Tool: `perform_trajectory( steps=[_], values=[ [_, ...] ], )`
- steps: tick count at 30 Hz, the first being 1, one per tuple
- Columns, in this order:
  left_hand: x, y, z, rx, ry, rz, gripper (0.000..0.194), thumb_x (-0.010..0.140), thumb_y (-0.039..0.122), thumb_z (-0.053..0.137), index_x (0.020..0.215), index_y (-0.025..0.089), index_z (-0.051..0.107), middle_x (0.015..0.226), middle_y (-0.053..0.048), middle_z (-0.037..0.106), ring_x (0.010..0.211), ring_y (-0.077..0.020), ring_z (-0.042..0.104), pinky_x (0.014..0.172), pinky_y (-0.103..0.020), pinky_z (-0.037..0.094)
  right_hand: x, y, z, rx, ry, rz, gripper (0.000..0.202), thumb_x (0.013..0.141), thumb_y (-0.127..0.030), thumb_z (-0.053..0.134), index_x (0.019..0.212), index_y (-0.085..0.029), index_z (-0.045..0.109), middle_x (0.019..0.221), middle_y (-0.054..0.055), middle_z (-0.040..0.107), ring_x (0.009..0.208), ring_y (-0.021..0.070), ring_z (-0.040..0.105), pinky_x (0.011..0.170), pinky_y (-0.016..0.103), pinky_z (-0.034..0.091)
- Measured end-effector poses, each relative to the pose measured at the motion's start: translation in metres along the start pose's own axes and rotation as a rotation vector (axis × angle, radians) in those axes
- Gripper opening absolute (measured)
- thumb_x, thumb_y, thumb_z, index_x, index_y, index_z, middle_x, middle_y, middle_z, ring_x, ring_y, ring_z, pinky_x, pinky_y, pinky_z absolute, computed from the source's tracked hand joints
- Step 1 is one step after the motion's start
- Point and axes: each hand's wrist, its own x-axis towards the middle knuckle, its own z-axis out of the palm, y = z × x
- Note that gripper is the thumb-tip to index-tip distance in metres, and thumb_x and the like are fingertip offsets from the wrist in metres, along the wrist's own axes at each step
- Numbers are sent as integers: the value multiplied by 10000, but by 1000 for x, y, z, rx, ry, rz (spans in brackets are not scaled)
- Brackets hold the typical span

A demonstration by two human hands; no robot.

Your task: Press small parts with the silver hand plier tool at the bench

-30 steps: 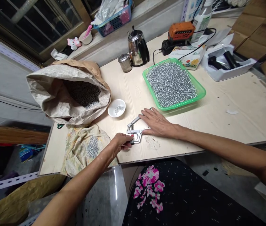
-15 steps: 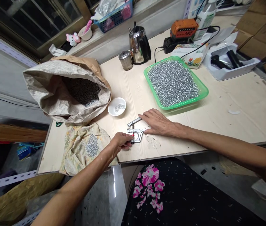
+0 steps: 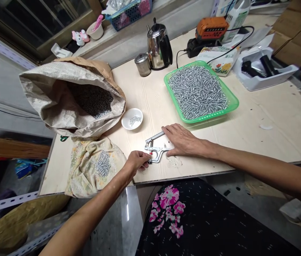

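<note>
Head view. At the near edge of a pale wooden table, left of the middle: silver hand pliers with a coiled spring and a red bit, lying with handles spread apart. In the left hand, thumb and fingers closed in a pinch on the jaw end of the pliers; too small to tell whether also on a small part. Under the open, loosely spread right hand, the handle ends, with fingertips at the upper one and thumb at the lower.

Just beyond the pliers, a white bowl with a few small metal pieces. Toward the far edge, a green basket heaped with similar pieces. At the near-left corner, a patterned cloth bearing a small pile. Along the left edge, an open sack. By the far edge, a lidded canister beside a steel kettle.
</note>
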Motion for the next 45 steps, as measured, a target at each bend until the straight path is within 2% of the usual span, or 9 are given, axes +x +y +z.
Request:
perform_trajectory(
  steps=[9,15,19,23,27,30,34,39,45],
  values=[
    [2,-3,-1,-8,-7,-27,203,767,308,722,716,130,641,483,16,577,433,-94,521,489,-213,395,-5,-4,3,-4,14,26,665,769,-534,690,1244,-105,509,1122,166,549,1000,327,465,843,435,384],
    [5,-18,-6,210,164,289,237,847,349,588,719,156,637,525,9,584,498,-127,569,537,-233,431,-10,-3,13,74,54,15,662,819,-470,657,1323,-92,456,1168,173,531,1022,323,451,845,433,409],
    [3,-18,-9,309,206,318,323,915,381,481,793,144,663,640,-46,643,606,-172,630,631,-284,497,-12,-3,17,71,71,25,705,808,-450,684,1347,-71,434,1169,175,533,1028,323,455,846,436,424],
    [-6,-12,-6,580,411,774,321,887,365,586,1119,148,629,1218,-150,623,1127,-274,589,955,-417,485,-14,-7,17,76,111,-16,687,830,-411,674,1374,-85,411,1187,169,540,1049,320,460,855,440,425],
    [-8,-10,5,903,274,1054,864,733,342,772,1446,163,319,1524,-181,367,1445,-386,235,1125,-576,313,-17,-17,11,73,171,-67,649,869,-334,640,1422,-124,372,1220,164,550,1098,321,463,915,473,410],
    [-4,-11,16,946,270,1047,1011,724,304,761,1501,142,135,1555,-220,287,1459,-409,186,1133,-600,281,-16,-27,5,44,197,-97,646,880,-266,629,1447,-132,350,1210,163,561,1107,319,471,945,484,404],
    [0,-9,32,886,357,999,940,760,202,658,1497,144,78,1536,-243,289,1434,-393,258,1125,-598,272,-12,-40,-1,31,196,-158,637,917,-193,545,1495,-147,280,1188,154,581,1096,305,487,959,497,408],
    [-5,-4,36,919,400,904,682,724,117,625,1344,122,339,1284,-173,540,1196,-315,516,1069,-519,358,-14,-48,-4,-5,155,-233,619,921,-141,474,1490,-120,232,1308,150,530,1190,287,464,1078,524,335],
    [-20,8,31,1020,465,810,462,749,153,662,1165,162,461,1113,-117,608,1039,-278,577,942,-429,435,-20,-51,-6,-152,161,-77,529,923,-160,460,1435,-99,341,1270,170,548,1194,316,475,1111,524,300]
  ],
)
